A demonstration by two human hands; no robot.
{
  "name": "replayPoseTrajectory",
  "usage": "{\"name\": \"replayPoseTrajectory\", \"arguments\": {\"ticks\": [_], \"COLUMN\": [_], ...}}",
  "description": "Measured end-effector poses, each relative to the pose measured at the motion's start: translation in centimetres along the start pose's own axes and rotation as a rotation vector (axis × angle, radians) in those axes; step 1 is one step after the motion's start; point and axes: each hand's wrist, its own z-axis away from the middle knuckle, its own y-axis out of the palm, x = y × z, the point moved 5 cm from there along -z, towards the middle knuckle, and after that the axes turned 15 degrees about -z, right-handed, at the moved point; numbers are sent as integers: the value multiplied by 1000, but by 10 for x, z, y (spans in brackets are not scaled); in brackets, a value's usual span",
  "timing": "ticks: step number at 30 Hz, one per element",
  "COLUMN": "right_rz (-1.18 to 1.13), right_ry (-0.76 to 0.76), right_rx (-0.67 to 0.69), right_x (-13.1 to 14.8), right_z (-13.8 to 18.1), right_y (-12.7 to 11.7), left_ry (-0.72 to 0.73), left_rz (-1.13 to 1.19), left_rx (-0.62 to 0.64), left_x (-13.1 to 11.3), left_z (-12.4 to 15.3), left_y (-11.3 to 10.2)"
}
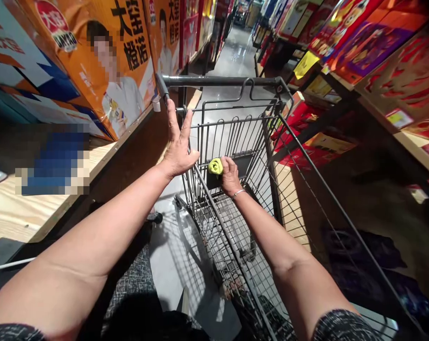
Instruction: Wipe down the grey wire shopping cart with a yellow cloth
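A dark wire shopping cart (235,258) stands in front of me, its handle bar (221,81) at the far end. My left hand (180,154) is at the cart's upper left corner, with two fingers stretched out in a V and the thumb out to the side. It appears to touch the cart frame there. Inside the basket, my right hand (230,177) is closed round a rolled yellow-green cloth (214,166), whose coiled end faces me. The cloth is close to the wire end panel below the handle. My right wrist wears a thin bracelet.
Large orange cartons (89,57) stand on a wooden shelf (47,194) at the left. Red and purple gift boxes (372,45) line the shelves at the right. A tiled aisle (237,49) runs away beyond the handle. Part of the left side is blurred out.
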Motion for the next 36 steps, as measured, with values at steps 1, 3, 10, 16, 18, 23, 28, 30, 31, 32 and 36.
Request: {"name": "replayPoseTrajectory", "arguments": {"ticks": [1,3,10,16,18,23,28,30,31,32,36], "right_rz": [24,70,194,229,217,188,125,134,146,165,189], "right_ry": [-12,-51,-206,-173,-171,-144,-186,-175,-162,-146,-211], "right_rx": [-33,-77,-125,130,305,519,639,516,395,224,-407], "right_x": [1,5,-10,-41,-50,-60,-54,-57,-59,-60,-47], "right_z": [1,1,-7,42,80,163,153,118,96,73,-4], "right_y": [6,18,32,65,84,108,103,84,68,49,-31], "left_ry": [21,86,292,307,322,427,433,365,343,336,375], "left_rz": [12,61,231,59,-17,-100,-137,-139,-135,-133,-134], "left_rx": [-9,-46,-183,-172,-170,-39,24,-55,-84,-101,-102], "left_x": [2,5,13,7,6,2,-2,0,0,1,0], "left_z": [-1,-5,-11,-7,-6,-6,-6,-8,-8,-8,-8], "left_y": [0,1,4,1,1,7,8,2,1,0,0]}}
